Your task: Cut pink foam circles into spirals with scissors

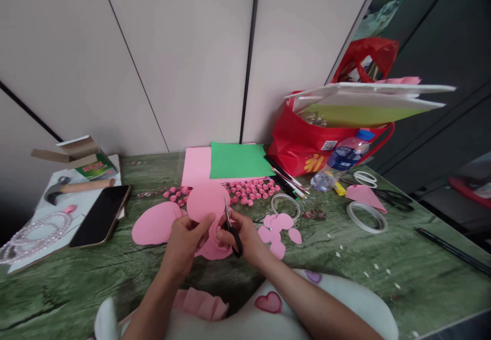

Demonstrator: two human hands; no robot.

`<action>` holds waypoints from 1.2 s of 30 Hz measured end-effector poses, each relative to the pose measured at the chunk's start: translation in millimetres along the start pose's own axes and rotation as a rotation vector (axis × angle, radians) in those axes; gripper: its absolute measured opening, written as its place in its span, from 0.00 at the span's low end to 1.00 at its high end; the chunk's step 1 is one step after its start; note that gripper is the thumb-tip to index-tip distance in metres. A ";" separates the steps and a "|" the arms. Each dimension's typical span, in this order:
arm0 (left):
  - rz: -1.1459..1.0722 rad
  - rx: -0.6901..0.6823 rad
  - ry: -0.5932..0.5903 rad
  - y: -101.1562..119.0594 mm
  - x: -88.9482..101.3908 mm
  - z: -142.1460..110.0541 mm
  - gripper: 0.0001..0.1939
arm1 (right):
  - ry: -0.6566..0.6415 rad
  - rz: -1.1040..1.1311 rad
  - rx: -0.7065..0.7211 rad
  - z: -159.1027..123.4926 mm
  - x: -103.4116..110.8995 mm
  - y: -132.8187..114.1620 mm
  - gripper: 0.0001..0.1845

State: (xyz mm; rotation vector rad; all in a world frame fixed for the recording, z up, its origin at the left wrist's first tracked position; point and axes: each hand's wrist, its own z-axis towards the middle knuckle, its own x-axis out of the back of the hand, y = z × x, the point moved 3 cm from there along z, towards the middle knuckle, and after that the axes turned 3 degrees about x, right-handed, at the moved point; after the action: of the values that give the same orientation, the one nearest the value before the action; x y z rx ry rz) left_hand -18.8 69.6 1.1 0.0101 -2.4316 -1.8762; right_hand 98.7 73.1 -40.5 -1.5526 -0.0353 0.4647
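My left hand (186, 235) pinches the lower edge of a pink paper circle (207, 201), held upright above the table. In my right hand (242, 235) are black-handled scissors (233, 235), their blades pointing up beside the circle's right edge. Whether the blades touch the paper I cannot tell. Under my hands lies more cut pink paper (215, 249). Left of my left hand is a stack of large pink paper ovals (155, 223). Small pink paper petals (279, 222) are scattered to the right of my right hand.
Behind my hands lie pink balls (249, 190) and green paper (240, 160). A phone (100, 216), hammer (80, 186) and bead strands (42, 232) are at left. A red bag (291, 140), bottle (341, 161), tape roll (367, 218) and black pencil (452, 250) stand or lie at right.
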 end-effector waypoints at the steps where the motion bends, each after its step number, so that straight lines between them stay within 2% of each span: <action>1: -0.007 -0.003 0.001 0.4 0.0 -0.2 0.18 | 0.000 0.000 -0.003 -0.2 -0.2 -0.7 0.16; 12: -0.051 -0.015 0.014 1.5 0.3 -1.3 0.16 | 0.008 0.007 -0.029 -0.1 0.0 0.6 0.18; 19: -0.177 0.034 -0.129 -2.1 -4.6 -2.5 0.12 | 0.001 -0.006 -0.011 -0.6 -3.1 -0.1 0.20; 27: -0.068 0.046 -0.034 -4.8 -1.6 -0.4 0.16 | -0.023 0.047 -0.002 -2.7 -7.3 -7.2 0.20; 36: -0.033 0.042 -0.036 -2.8 -2.4 -3.6 0.17 | -0.006 0.070 0.024 -0.5 -3.8 -2.7 0.21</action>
State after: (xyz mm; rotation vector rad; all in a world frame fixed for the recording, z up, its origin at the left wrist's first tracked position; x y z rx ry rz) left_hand -16.3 65.6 -0.8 0.0184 -2.5095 -1.8541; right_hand 96.1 71.6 -36.9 -1.5332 0.0204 0.5234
